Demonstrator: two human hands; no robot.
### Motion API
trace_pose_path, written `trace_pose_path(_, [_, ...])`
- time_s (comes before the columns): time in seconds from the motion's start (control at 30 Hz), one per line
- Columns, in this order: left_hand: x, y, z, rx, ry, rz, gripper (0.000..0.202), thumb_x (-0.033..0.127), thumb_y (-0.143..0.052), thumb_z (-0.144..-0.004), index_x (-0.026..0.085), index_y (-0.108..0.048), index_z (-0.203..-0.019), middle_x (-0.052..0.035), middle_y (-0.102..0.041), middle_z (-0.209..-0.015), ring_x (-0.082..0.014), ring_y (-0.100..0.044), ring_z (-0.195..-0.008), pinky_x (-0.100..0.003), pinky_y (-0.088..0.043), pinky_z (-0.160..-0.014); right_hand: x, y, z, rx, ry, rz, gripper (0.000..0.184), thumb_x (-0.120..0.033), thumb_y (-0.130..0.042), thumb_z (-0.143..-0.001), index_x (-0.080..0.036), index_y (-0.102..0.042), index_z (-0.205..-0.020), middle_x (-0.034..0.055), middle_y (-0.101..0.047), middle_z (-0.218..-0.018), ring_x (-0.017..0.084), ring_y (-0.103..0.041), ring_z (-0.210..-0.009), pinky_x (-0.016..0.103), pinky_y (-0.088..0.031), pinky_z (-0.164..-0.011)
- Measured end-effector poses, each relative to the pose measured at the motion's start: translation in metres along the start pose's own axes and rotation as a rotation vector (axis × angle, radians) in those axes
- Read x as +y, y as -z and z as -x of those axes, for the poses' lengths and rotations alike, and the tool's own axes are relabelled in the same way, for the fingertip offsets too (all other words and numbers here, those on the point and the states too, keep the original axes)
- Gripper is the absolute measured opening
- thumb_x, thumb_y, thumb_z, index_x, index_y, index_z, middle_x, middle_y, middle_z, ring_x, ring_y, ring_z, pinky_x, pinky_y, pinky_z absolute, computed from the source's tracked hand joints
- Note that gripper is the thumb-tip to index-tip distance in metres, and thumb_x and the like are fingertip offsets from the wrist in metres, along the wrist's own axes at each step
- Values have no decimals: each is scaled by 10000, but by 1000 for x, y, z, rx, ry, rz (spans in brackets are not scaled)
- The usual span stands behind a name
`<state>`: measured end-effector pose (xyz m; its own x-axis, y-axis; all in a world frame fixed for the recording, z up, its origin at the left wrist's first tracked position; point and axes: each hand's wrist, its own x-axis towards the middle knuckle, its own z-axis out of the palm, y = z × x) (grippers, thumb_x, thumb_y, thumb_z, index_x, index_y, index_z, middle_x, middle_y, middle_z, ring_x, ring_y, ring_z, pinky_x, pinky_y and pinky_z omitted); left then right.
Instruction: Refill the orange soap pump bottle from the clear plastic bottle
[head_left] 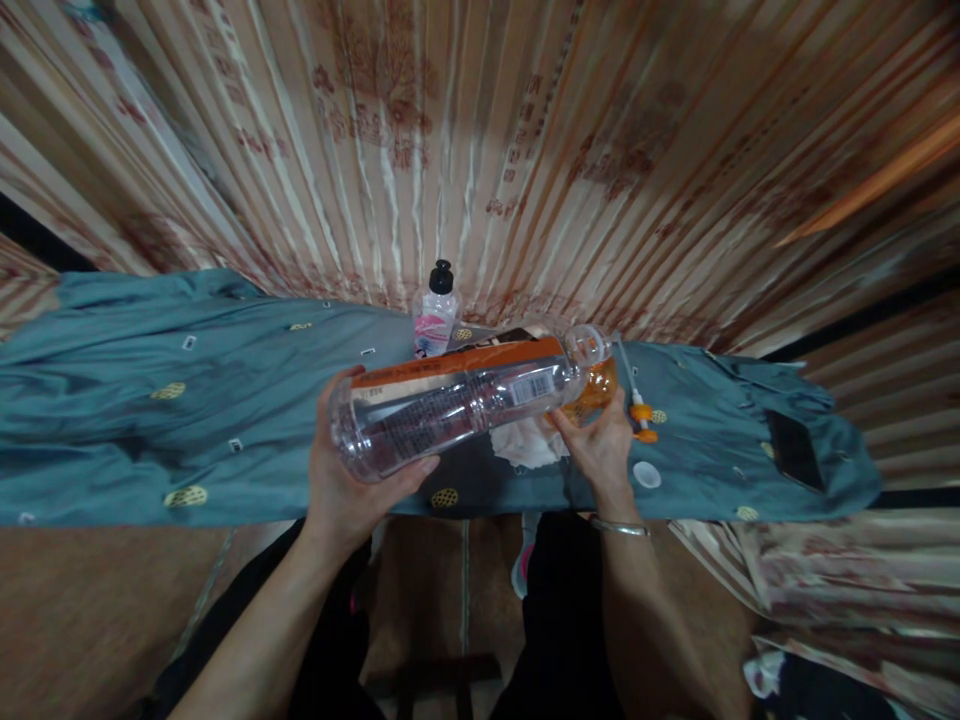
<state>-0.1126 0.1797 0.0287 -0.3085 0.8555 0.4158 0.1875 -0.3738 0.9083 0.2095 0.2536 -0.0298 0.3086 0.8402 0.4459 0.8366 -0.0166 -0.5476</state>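
Observation:
A large clear plastic bottle with an orange and cream label lies tipped on its side in the air, its neck toward the right. My left hand is wrapped around its base. Under and behind the neck, my right hand is closed around an orange see-through container, partly covered by the fingers and the clear bottle. The two vessels overlap at the bottle's mouth; I cannot tell whether they touch. An orange pump head with a pale tube lies just right of that hand, near a small white cap.
Behind the clear bottle stands a pink-labelled squeeze bottle with a black top. A crumpled white tissue lies below it on the teal cloth. A dark phone lies at the right end. A patterned curtain hangs behind.

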Motion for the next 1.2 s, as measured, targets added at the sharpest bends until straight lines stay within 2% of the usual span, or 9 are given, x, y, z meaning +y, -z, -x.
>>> trace_pose_path(0.17, [-7, -1, 0, 7, -38, -8, 1028, 576, -1094, -614, 277, -642, -1487, -81, -815, -1311, -330, -848, -1180, -507, -724, -1066, 3, -3, 0, 13, 12, -36, 990, -752, -817, -822, -99, -538, -1512, 274, -805, -1296, 431, -811, -1174, 543, -660, -1008])
trace_pose_path(0.37, [-6, -3, 3, 40, -15, 37, 973, 547, -1091, -633, 285, -669, -1469, -101, -799, -1318, -336, -829, -1185, -517, -720, -1079, 5, -6, 1, 43, 11, -25, 971, -748, -801, -827, -104, -544, -1506, 262, -816, -1264, 438, -819, -1134, 577, -663, -993])
trace_pose_path(0.53, [-10, -5, 4, 51, 13, 36, 1027, 561, -1097, -602, 288, -650, -1485, -103, -777, -1374, -345, -810, -1247, -532, -690, -1141, 5, -5, 1, 32, 18, -24, 887, -713, -791, -844, -133, -554, -1472, 243, -821, -1255, 424, -820, -1126, 559, -666, -985])
trace_pose_path(0.67, [-10, -6, 4, 58, -3, 38, 1025, 567, -1098, -596, 290, -652, -1477, -88, -787, -1317, -332, -824, -1178, -508, -721, -1063, 2, -4, 2, 26, 7, -27, 861, -678, -781, -847, -135, -541, -1472, 244, -817, -1251, 427, -817, -1117, 559, -670, -972])
trace_pose_path(0.93, [1, -3, 3, 15, 92, 35, 1061, 477, -1093, -586, 259, -600, -1499, -145, -771, -1375, -417, -800, -1250, -648, -654, -1173, 0, -5, 2, 81, 22, 2, 819, -634, -752, -844, -117, -578, -1455, 213, -843, -1164, 389, -834, -1021, 502, -681, -895])
trace_pose_path(1.2, [1, -6, 2, 34, 69, 33, 1014, 492, -1095, -575, 288, -627, -1451, -119, -786, -1322, -405, -825, -1199, -628, -700, -1113, 2, -6, 2, 74, 21, 5, 808, -686, -724, -875, -134, -589, -1449, 204, -855, -1151, 382, -836, -990, 498, -682, -870])
